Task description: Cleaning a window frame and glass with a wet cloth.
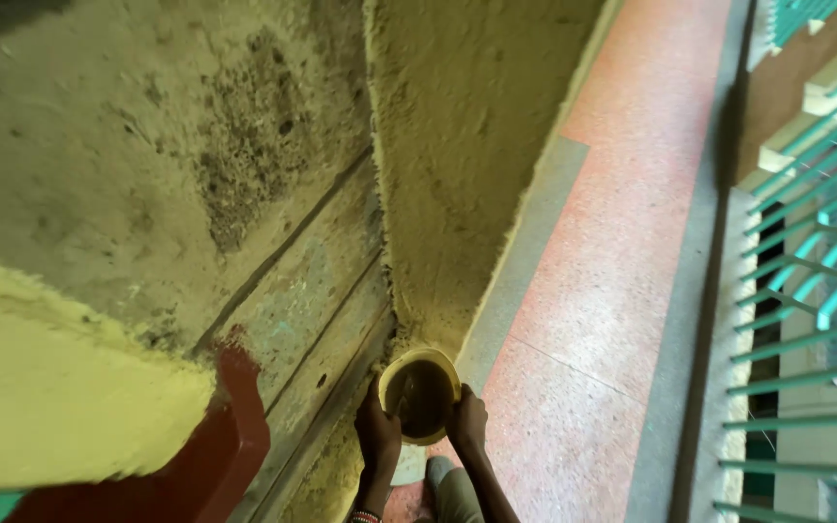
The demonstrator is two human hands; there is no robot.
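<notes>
I look steeply down along a wall. Both hands hold a round yellow bowl (419, 393) with murky brown liquid inside, low in the view near the wall's base. My left hand (378, 432) grips its left rim and my right hand (467, 422) grips its right rim. A beaded band shows on the left wrist. Below the bowl, my foot in a grey shoe (437, 472) rests on the floor.
A stained, rough yellow-green wall (196, 145) fills the left, with a protruding corner (457, 145). A dark red ledge (234, 426) juts out at lower left. Red speckled floor (603, 271) with grey borders runs on the right, beside a teal metal railing (816, 281).
</notes>
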